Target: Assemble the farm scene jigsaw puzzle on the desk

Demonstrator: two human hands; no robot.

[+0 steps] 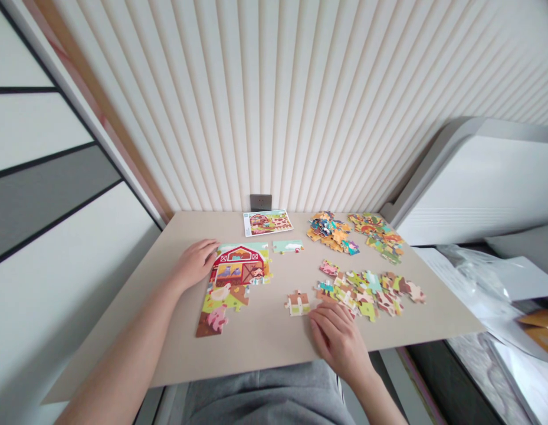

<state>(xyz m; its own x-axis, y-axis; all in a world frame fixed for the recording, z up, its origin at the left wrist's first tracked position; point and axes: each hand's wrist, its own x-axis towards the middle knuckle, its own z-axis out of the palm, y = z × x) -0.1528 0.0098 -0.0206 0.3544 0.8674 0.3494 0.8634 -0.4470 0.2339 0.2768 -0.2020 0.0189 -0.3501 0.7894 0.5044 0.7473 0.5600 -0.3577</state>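
Observation:
A partly built farm jigsaw [233, 282] with a red barn lies on the beige table [265, 342]. My left hand [196, 262] rests beside its left edge, fingers curled loosely and touching the barn section. My right hand [336, 336] lies palm down near the front edge, fingers stretched toward a heap of loose pieces [371, 289]. A small joined piece with a fence [298, 303] sits just left of those fingertips. Neither hand visibly holds anything.
A reference picture card [267, 222] lies at the back by a wall socket [261, 202]. A small sky strip [288, 246] sits next to the barn. Two more piles of pieces [333, 231] [380, 236] lie at the back right. A white unit [477, 183] stands right.

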